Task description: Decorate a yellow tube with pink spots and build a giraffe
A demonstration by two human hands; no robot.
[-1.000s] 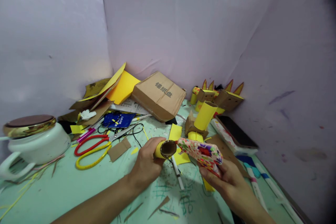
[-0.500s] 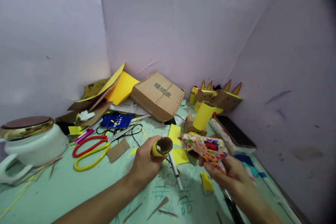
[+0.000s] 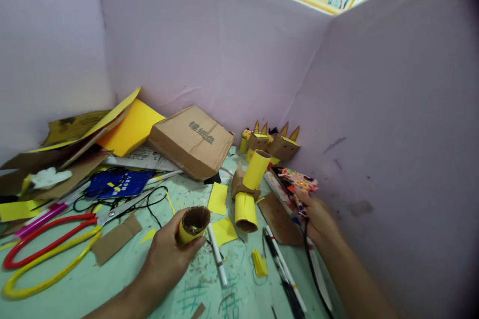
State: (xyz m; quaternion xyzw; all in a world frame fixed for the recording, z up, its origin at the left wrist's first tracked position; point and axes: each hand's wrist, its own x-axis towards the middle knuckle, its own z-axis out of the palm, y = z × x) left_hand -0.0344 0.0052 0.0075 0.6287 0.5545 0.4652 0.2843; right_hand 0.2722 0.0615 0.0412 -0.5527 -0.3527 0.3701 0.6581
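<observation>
My left hand is closed round a yellow-covered cardboard tube, its open end tilted up towards me. My right hand grips a flower-patterned hot glue gun with a dark cord, over the right side of the table. Its nozzle points left, beside the dark phone, where the tip is hard to make out. Between the hands, a yellow upright tube and a yellow tube lying on its side sit against a small brown cardboard piece. A white pen lies beside my left hand.
Red-and-yellow-handled scissors, a blue packet and cardboard sheets lie on the left. A brown box is at the back. Horned cardboard figures stand near the corner. Pens lie front right.
My right hand has carried the glue gun away from the tubes, to the right and back. My left hand still holds its tube. The view has turned right.
</observation>
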